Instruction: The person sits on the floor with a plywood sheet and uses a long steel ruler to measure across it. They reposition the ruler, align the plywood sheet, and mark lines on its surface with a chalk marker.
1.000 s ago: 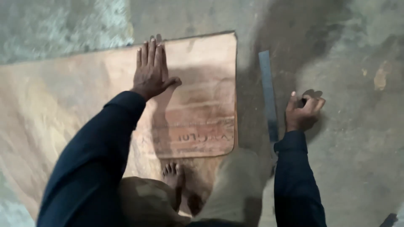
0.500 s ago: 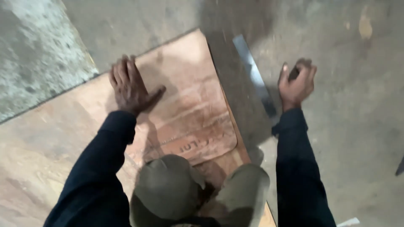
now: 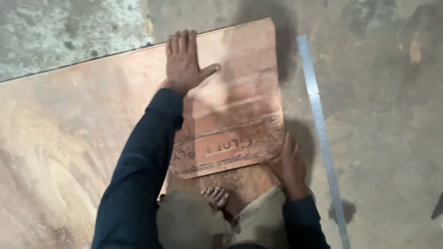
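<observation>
A small reddish plywood piece [image 3: 240, 106] with an oval stamp lies on top of a large plywood sheet [image 3: 60, 133] on the floor. My left hand [image 3: 184, 62] lies flat on the small piece near its far left corner, fingers spread. My right hand [image 3: 288, 166] grips the near right corner of the small piece, fingers under its edge. A bare foot [image 3: 216, 197] rests on the sheet just below the piece's near edge, between my knees.
A long metal ruler [image 3: 320, 133] lies on the concrete floor [image 3: 383, 106] just right of the plywood, running away from me. Rough grey concrete [image 3: 69, 32] shows beyond the sheet's far edge. Sawdust is scattered near my foot.
My right hand has come off the floor beside the ruler and moved left onto the near right corner of the small plywood piece. My left hand stays flat on the piece.
</observation>
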